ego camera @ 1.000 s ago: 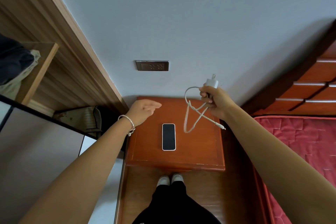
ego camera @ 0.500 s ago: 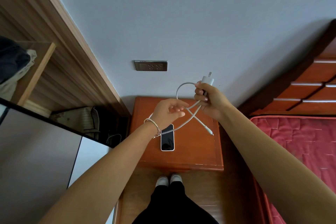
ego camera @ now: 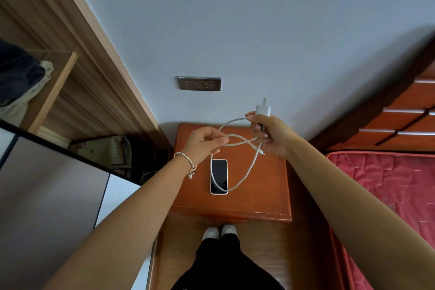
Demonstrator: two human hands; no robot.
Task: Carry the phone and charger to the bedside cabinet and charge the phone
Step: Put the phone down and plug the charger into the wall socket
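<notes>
A white-edged phone [ego camera: 219, 173] lies screen up on the reddish wooden bedside cabinet [ego camera: 266, 190]. My right hand [ego camera: 273, 135] grips the white charger plug [ego camera: 263, 109], prongs pointing up toward the wall. Its white cable [ego camera: 249, 169] hangs in a crossed loop that droops over the phone's lower end. My left hand [ego camera: 206, 142], with a bracelet at the wrist, pinches the cable near the loop's crossing. The cable's free connector tip [ego camera: 261, 153] dangles below my right hand.
A grey wall socket [ego camera: 199, 83] sits on the pale wall above the cabinet. A red mattress [ego camera: 386, 186] and wooden headboard [ego camera: 400, 110] lie at the right. A wooden wardrobe [ego camera: 77, 82] with an open shelf stands at the left. My feet [ego camera: 220, 231] are below the cabinet.
My left hand came across from the cabinet's left side and took hold of the cable. The loop has opened wider and now hangs down over the phone.
</notes>
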